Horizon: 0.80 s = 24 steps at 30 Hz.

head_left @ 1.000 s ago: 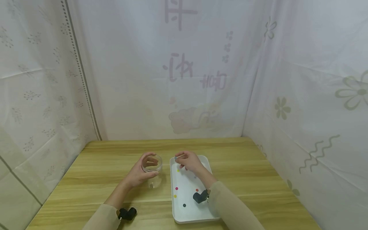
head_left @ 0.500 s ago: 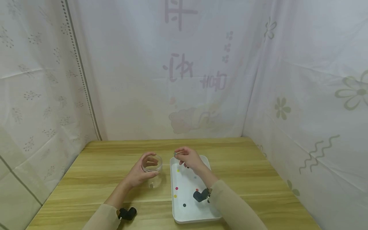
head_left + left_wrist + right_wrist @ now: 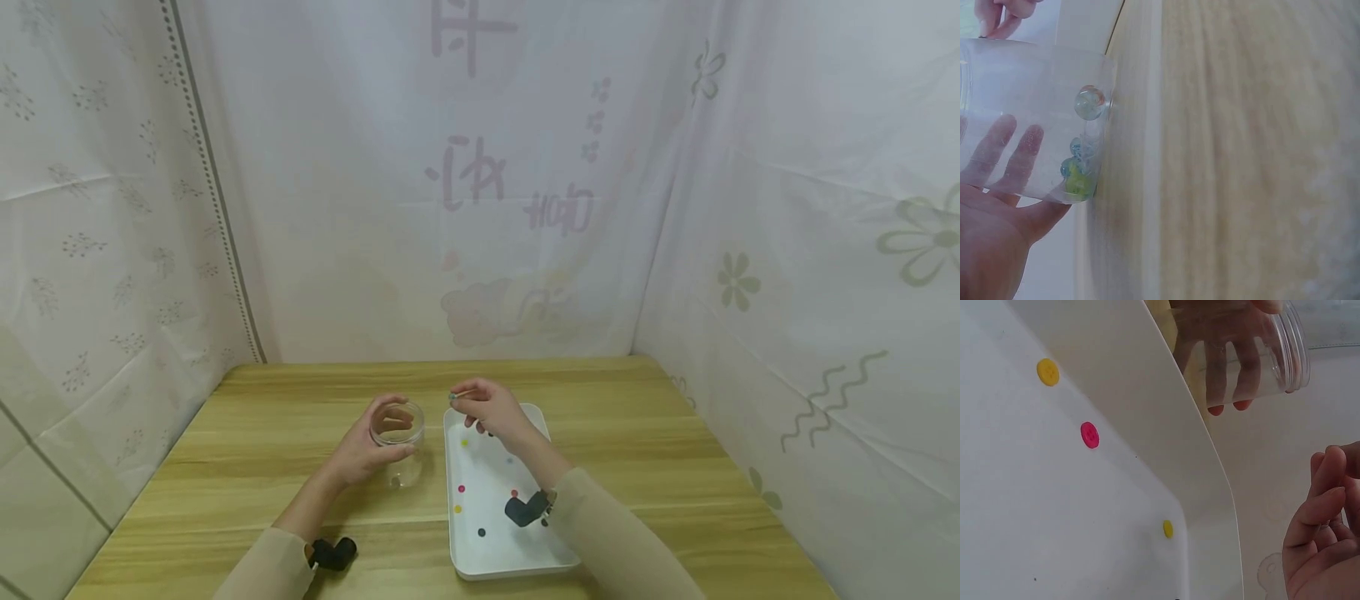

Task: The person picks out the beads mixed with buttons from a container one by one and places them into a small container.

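My left hand [image 3: 367, 450] grips a clear wide-mouthed jar [image 3: 405, 467] around its side, left of the white tray. Glass marbles [image 3: 1089, 103] lie at the jar's bottom, some clear and bluish, with a yellow-green one among them. Over the tray's far left corner, my right hand [image 3: 491, 412] pinches a small blue-green thing [image 3: 453, 397] between thumb and fingertips, to the right of the jar's mouth. Its exact kind is too small to tell, and the fingers hide it in the right wrist view.
The white tray [image 3: 498, 550] holds several scattered buttons, among them a pink button [image 3: 1090, 435], a yellow button [image 3: 1048, 372] and a dark button [image 3: 482, 532]. Both stand on a wooden table [image 3: 660, 467]. Printed curtains [image 3: 360, 250] enclose its back and sides.
My right hand has risen from the tray's far end and shifted slightly left toward the jar, carrying the small blue-green thing. The left hand and jar have stayed in place.
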Each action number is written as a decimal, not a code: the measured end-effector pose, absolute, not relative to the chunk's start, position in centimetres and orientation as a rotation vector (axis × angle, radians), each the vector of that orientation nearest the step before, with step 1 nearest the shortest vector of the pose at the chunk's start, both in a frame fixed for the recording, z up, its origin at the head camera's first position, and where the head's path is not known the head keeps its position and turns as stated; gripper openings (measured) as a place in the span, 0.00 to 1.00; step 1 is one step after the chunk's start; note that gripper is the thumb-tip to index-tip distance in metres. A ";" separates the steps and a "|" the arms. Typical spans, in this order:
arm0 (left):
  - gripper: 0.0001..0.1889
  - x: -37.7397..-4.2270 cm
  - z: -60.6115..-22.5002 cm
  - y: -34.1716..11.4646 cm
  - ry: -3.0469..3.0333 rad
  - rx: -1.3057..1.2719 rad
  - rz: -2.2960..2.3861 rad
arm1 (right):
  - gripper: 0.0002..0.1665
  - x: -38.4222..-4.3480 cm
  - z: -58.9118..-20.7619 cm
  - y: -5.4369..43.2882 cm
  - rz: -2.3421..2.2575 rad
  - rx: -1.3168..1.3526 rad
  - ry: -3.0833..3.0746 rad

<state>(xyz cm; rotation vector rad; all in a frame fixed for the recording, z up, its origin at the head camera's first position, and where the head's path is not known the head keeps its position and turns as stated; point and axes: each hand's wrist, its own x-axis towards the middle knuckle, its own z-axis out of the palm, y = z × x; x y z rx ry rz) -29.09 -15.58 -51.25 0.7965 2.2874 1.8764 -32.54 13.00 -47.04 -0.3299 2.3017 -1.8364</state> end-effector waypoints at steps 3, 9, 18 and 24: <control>0.41 -29.1 -51.2 -15.6 2.289 0.801 1.876 | 0.21 -32.4 -46.7 12.9 -1.830 -0.337 2.306; 0.42 -29.1 -51.3 -15.6 2.294 0.808 1.874 | 0.20 -32.2 -45.9 12.4 -1.826 -0.388 2.308; 0.41 -29.2 -51.3 -15.6 2.295 0.812 1.875 | 0.19 -31.9 -44.4 11.2 -1.832 -0.442 2.293; 0.41 -29.1 -51.3 -15.5 2.287 0.809 1.879 | 0.22 -31.6 -43.7 10.2 -1.840 -0.485 2.259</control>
